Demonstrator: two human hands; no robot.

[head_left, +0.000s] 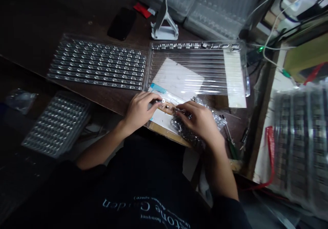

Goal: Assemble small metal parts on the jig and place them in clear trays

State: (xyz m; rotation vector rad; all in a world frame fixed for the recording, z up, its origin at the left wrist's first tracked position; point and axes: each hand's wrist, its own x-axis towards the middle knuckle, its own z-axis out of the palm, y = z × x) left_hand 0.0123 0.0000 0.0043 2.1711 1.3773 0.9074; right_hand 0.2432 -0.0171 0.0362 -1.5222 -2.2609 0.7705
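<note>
Between the thumb and fingers of my left hand (pixel 142 109) is a small metal part (pixel 161 101) with a pale end. My right hand (pixel 197 119) has its fingers pinched at the edge of a clear plastic bag (pixel 186 128) of small shiny pieces; what the fingertips hold is too small to make out. A brown worn patch (pixel 167 107) lies between both hands on a white board (pixel 162 118). Beyond them, a clear ribbed tray (pixel 176 68) has one row of small metal parts along its far edge.
A filled tray (pixel 97 63) lies left, with a phone (pixel 122 23) and grey stand (pixel 165 29) behind. More trays are stacked at lower left (pixel 55 126), at the back (pixel 215 10) and in a box at right (pixel 302 137). A green-handled tool (pixel 232 147) lies beside my right forearm.
</note>
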